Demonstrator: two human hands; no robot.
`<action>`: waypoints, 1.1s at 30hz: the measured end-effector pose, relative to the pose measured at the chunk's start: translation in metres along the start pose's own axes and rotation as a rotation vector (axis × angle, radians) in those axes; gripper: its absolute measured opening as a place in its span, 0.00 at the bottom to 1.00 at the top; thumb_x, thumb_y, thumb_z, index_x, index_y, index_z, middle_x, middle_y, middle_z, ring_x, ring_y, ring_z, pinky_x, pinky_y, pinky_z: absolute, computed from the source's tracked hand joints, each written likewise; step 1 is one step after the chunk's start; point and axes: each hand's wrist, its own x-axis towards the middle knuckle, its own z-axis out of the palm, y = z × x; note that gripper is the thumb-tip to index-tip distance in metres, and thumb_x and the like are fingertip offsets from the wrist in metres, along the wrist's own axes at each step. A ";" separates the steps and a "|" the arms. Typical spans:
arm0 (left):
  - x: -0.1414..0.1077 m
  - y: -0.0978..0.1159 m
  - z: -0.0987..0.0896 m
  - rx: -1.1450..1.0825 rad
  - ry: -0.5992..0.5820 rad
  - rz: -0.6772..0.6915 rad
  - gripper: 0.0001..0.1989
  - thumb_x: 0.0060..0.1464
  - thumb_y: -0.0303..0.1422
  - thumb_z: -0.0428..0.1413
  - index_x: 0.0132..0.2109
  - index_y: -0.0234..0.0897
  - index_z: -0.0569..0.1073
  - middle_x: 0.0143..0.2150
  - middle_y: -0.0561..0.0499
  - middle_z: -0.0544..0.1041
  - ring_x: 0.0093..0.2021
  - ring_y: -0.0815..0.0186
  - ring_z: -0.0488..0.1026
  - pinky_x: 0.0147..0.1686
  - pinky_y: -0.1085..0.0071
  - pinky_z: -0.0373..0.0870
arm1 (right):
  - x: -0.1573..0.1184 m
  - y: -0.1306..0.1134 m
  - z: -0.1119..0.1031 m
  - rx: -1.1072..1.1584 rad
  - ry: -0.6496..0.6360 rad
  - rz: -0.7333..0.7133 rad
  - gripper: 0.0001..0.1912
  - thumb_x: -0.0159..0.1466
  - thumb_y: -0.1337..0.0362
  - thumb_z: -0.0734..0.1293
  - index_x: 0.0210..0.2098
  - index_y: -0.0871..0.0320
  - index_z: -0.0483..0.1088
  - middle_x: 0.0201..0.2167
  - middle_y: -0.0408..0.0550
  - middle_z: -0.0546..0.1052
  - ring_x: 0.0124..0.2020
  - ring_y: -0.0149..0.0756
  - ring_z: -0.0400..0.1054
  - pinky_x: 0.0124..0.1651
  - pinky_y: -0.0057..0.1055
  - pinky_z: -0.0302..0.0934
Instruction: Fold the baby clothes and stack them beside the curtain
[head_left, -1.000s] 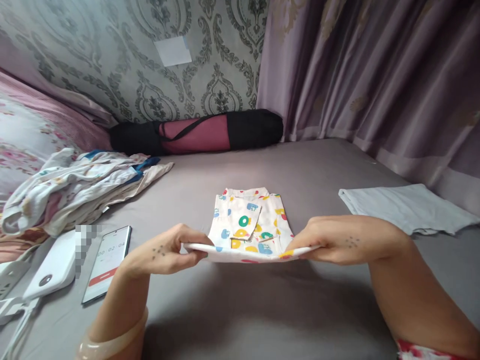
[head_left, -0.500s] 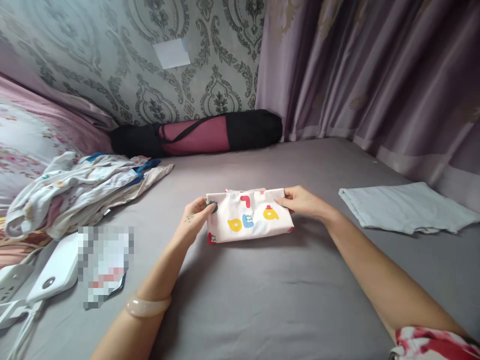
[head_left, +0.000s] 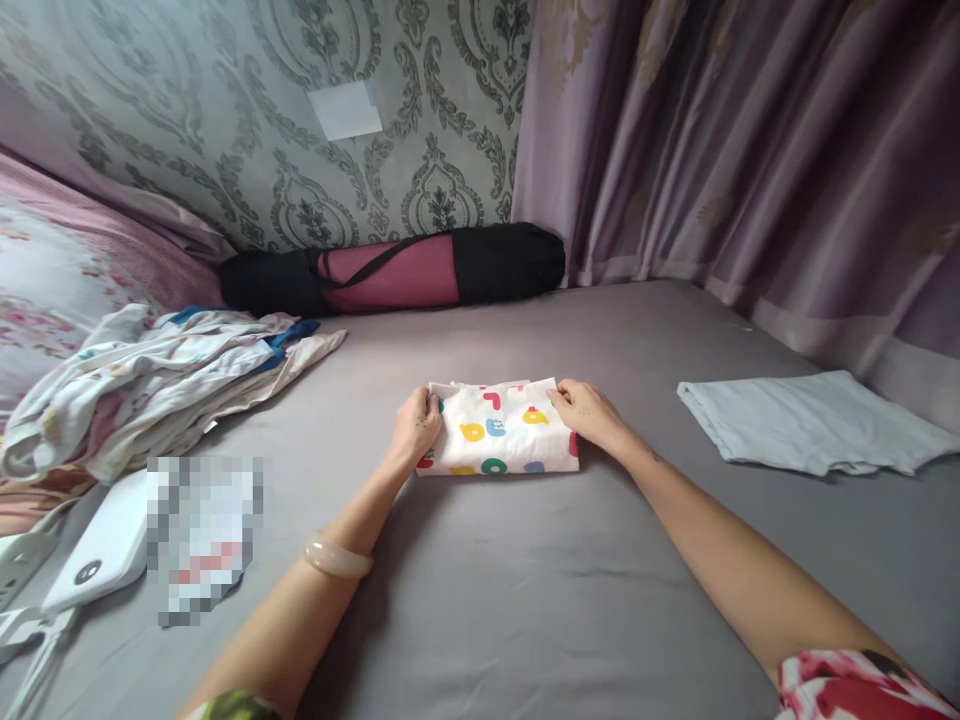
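Note:
A white folded cloth [head_left: 506, 435] printed with colourful letters lies before me on the grey bed sheet. It looks like a folded garment, but its exact kind does not show. My left hand [head_left: 418, 425] grips its upper left corner, fingers curled over the fabric. At the upper right corner, my right hand [head_left: 589, 410] pinches the edge between thumb and fingers. The front edge of the cloth rests low, close to or on the sheet. A pale bangle [head_left: 337, 557] circles my left forearm.
A folded light-grey cloth [head_left: 817, 420] lies to the right. Crumpled clothes [head_left: 172, 375] are heaped on the left, above a white power bank [head_left: 105, 545] with cables and a blurred-out item [head_left: 210, 535]. A black and maroon long bag [head_left: 397, 270] lies along the wall.
The cloth has tipped back and down, showing more of its lower front print. My left hand has moved slightly right and turned; both hands keep hold of the corners.

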 end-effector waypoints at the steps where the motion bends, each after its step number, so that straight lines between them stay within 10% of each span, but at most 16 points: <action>1: 0.000 0.000 0.002 0.028 0.000 0.005 0.11 0.63 0.33 0.45 0.32 0.40 0.64 0.31 0.49 0.74 0.33 0.62 0.70 0.32 0.70 0.59 | 0.001 0.000 0.001 -0.018 0.000 0.006 0.17 0.69 0.56 0.56 0.38 0.57 0.73 0.35 0.49 0.79 0.35 0.37 0.70 0.32 0.28 0.51; 16: 0.000 0.005 0.008 0.326 0.010 -0.064 0.11 0.66 0.37 0.42 0.44 0.39 0.67 0.38 0.41 0.79 0.37 0.56 0.77 0.32 0.68 0.63 | 0.015 0.001 0.005 -0.081 -0.031 0.098 0.19 0.68 0.53 0.57 0.39 0.57 0.74 0.38 0.54 0.80 0.40 0.41 0.73 0.35 0.30 0.56; 24: -0.001 -0.004 0.006 0.085 0.058 -0.085 0.12 0.61 0.41 0.49 0.44 0.38 0.68 0.34 0.44 0.78 0.40 0.55 0.76 0.36 0.67 0.66 | 0.012 -0.001 0.005 -0.042 0.008 0.125 0.16 0.66 0.54 0.60 0.37 0.57 0.75 0.39 0.55 0.80 0.41 0.43 0.73 0.36 0.30 0.58; 33: -0.016 -0.004 -0.012 -0.246 -0.007 -0.239 0.17 0.57 0.41 0.53 0.50 0.37 0.65 0.38 0.47 0.77 0.36 0.61 0.76 0.32 0.68 0.71 | -0.002 -0.003 -0.010 0.276 -0.163 0.243 0.20 0.66 0.50 0.62 0.46 0.60 0.70 0.18 0.45 0.75 0.16 0.34 0.68 0.23 0.28 0.61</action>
